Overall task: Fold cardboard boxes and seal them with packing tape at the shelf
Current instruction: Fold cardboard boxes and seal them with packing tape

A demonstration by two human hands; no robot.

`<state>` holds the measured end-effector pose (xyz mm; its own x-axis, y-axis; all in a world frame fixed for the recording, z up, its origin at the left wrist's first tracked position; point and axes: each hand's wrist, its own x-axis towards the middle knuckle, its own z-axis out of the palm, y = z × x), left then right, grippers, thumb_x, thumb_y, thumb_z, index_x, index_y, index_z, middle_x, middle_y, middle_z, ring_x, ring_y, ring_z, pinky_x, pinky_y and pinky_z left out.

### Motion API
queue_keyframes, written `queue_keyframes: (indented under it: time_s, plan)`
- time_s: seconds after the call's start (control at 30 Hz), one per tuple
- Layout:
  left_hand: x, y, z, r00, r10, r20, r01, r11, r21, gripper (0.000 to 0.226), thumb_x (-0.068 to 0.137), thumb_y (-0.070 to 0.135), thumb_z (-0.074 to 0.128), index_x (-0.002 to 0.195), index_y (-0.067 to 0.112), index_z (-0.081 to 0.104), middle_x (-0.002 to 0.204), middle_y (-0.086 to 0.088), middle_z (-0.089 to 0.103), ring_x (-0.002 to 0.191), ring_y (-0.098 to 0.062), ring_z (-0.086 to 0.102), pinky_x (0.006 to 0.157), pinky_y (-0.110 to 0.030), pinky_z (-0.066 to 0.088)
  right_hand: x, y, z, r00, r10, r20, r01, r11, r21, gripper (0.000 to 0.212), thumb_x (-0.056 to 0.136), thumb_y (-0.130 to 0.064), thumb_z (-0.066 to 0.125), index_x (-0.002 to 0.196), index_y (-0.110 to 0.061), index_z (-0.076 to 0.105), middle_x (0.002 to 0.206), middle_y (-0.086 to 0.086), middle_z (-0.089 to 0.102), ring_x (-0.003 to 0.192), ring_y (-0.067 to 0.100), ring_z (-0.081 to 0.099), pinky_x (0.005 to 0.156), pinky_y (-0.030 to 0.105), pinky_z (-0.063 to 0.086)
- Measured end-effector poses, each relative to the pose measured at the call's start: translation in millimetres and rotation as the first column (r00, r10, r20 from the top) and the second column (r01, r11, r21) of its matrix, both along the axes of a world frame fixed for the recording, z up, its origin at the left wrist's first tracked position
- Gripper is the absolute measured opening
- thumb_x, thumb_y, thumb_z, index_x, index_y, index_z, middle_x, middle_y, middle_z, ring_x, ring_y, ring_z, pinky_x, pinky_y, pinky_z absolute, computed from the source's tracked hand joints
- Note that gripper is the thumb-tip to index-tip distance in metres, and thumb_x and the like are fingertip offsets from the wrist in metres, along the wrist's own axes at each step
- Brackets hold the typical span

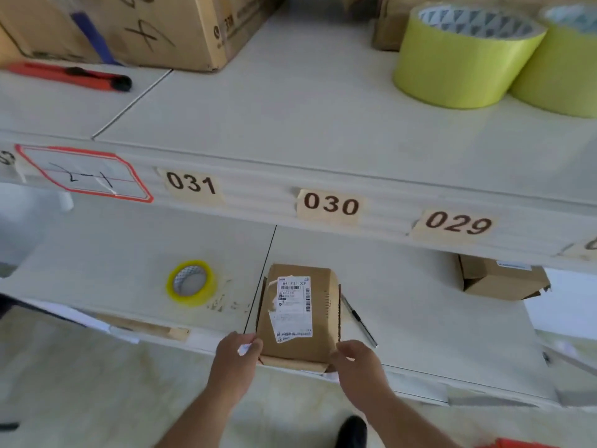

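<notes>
At bottom centre of the frame, both hands meet the small cardboard box at its near end. Left hand curls round the near-left corner, thumb & fingers pinching what looks like a white scrap or tape end right at the edge; can't tell which. Right hand has fingers curled on the near-right corner, over the front flap.

To do this step well, imo: keep both corners squeezed evenly so the flap sits flush, hold the box down on the lower shelf so it doesn't slide off the lip, then get tape on w/ one hand while the other keeps pressure.

Box is brown, used-looking, w/ a white shipping label on top, barcode printed, edges peeling. Right side shows a perforated or torn strip. Sits at lower centre, just right of the shelf seam.

Outward: small yellow tape roll to the left of the box, near but apart. Pen-like tool just beside it, right. Another brown box at mid right.
</notes>
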<state>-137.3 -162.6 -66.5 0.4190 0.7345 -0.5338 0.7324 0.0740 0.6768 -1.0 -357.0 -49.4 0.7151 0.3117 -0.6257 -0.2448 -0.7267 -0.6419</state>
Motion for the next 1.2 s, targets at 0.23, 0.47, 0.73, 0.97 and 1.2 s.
queue_keyframes:
  time_s: [0.23,0.47,0.73,0.97,1.2]
  plan:
    - [8,18,-11,1.0,-0.004,-0.02,-0.002,0.953,-0.304,0.034,0.098,0.056,0.059,0.121,0.031,0.056,0.128,0.002,0.06,0.12,-0.021,0.056,0.106,-0.039,0.043,17,27,-9,0.984,0.121,-0.127,-0.118,0.992,0.033,0.038,0.107,-0.045,0.047,0.139,-0.024,0.05,0.133,-0.005,0.06,0.116,0.016,0.057,0.104,0.032,0.045]
    - [5,10,20,0.924,-0.356,0.137,0.345,0.934,0.096,0.031,0.095,0.065,0.041,0.103,0.045,0.064,0.108,0.017,0.065,0.102,0.01,0.055,0.093,-0.023,0.048,-21,49,-26,0.872,-0.334,-0.358,0.409,0.899,0.157,0.033,0.105,-0.048,0.054,0.126,-0.025,0.065,0.123,-0.003,0.066,0.115,0.017,0.061,0.104,0.047,0.053]
    - [2,23,34,0.432,-0.874,-0.224,0.8,0.256,0.543,0.068,0.099,0.058,0.038,0.158,0.024,0.035,0.143,0.01,0.035,0.143,-0.011,0.027,0.116,-0.035,0.038,-24,62,-44,0.772,-0.424,-0.474,0.45,0.891,-0.064,0.041,0.101,-0.049,0.047,0.109,-0.016,0.071,0.107,0.012,0.078,0.093,0.028,0.074,0.08,0.037,0.052]
    - [16,-16,19,0.411,-0.877,-0.249,0.716,0.142,0.683,0.045,0.088,0.034,0.064,0.131,0.018,0.063,0.118,0.004,0.052,0.119,-0.022,0.052,0.086,-0.038,0.059,-27,43,-12,0.889,-0.444,-0.111,0.458,0.864,0.21,0.038,0.109,-0.041,0.039,0.103,-0.033,0.075,0.095,-0.01,0.079,0.091,0.011,0.074,0.085,0.035,0.056]
    - [12,9,18,0.536,-0.844,-0.032,0.672,0.403,0.621,0.024,0.102,0.03,0.054,0.119,0.024,0.07,0.113,0.016,0.049,0.114,-0.007,0.043,0.094,-0.027,0.05,-38,58,-14,0.965,-0.262,-0.006,0.255,0.932,0.256,0.028,0.11,-0.034,0.046,0.129,-0.047,0.062,0.11,-0.021,0.075,0.102,-0.001,0.067,0.08,0.016,0.047]
